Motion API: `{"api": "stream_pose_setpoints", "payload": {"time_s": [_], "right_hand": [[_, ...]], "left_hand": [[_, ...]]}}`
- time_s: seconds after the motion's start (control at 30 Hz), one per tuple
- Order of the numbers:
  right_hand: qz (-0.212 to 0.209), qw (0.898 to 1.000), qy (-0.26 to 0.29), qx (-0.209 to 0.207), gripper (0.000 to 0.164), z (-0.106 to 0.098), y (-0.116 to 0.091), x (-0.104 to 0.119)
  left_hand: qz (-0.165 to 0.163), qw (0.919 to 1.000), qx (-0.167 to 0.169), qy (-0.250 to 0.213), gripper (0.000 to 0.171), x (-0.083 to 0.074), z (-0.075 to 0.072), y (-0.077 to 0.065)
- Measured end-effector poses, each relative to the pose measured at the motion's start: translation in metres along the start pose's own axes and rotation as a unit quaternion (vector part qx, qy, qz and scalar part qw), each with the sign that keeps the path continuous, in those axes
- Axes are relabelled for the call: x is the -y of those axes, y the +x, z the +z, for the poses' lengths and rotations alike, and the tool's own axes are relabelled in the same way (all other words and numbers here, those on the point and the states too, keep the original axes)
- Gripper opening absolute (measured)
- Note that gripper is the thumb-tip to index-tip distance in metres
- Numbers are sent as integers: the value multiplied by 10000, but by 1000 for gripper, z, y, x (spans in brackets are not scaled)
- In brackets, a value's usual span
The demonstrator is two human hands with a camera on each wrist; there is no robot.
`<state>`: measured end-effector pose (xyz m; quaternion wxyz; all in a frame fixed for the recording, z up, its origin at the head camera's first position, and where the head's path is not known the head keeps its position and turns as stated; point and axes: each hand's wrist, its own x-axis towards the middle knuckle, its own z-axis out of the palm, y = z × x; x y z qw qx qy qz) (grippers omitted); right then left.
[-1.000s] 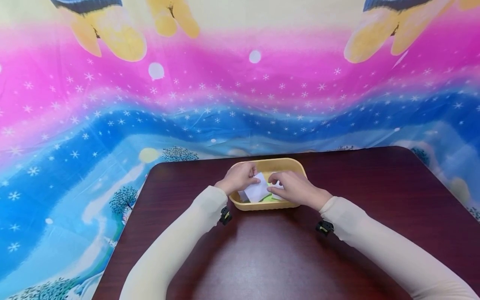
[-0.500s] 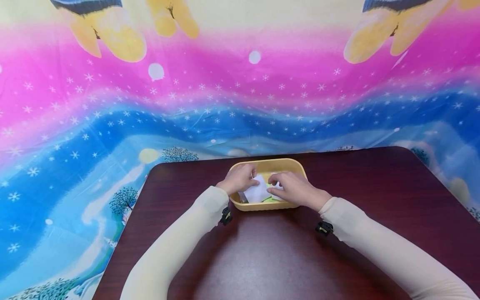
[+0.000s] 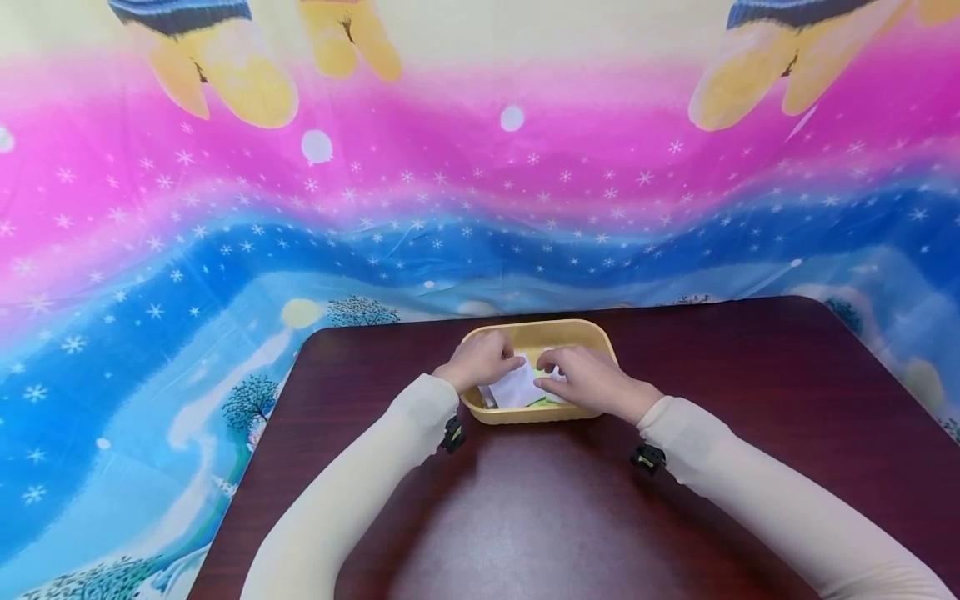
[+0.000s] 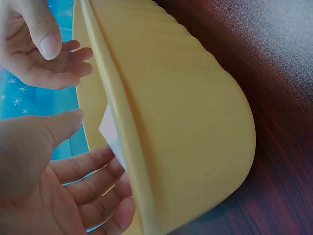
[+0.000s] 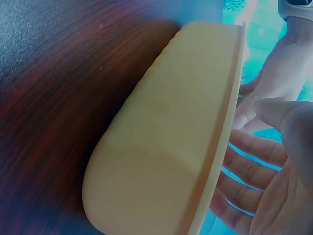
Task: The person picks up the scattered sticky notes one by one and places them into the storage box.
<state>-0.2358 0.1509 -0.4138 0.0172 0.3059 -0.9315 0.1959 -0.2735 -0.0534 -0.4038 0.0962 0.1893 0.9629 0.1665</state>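
Note:
A yellow tray [image 3: 540, 414] with rounded corners holds white paper pieces [image 3: 516, 388] and something bright green [image 3: 542, 402] under them. My left hand [image 3: 480, 360] reaches over its left end. In the left wrist view, the thumb stands apart from the relaxed fingers, and the fingertips are by a white paper corner [image 4: 110, 128]; contact is unclear. Over the right end is my right hand [image 3: 587, 377], its thumb parted from loosely bent fingers with nothing seen between them. In the right wrist view those fingers [image 5: 249, 169] dip behind the tray's rim.
The tray stands near the far edge of a dark reddish-brown table [image 3: 495, 508]. Behind it hangs a pink and blue printed cloth [image 3: 480, 183]. Each wrist wears a small black device [image 3: 648, 457] under a cream sleeve [image 3: 697, 433].
A white piece that my left hand pinched has settled lower in the tray, and the left thumb has come away from it. My right hand has barely moved.

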Motion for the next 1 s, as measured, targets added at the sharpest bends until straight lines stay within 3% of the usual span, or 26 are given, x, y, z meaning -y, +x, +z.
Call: {"api": "stream_pose_setpoints", "payload": {"time_s": [0.3, 0.63, 1.0], "right_hand": [[63, 10000, -33, 56, 29, 1, 1, -2], [73, 10000, -3, 49, 29, 2, 2, -5], [156, 9999, 6, 54, 30, -1, 0, -2]], "left_hand": [[63, 10000, 19, -69, 32, 2, 0, -1], [128, 9994, -290, -170, 30, 3, -4, -1], [131, 9988, -389, -262, 26, 2, -6, -10]]}}
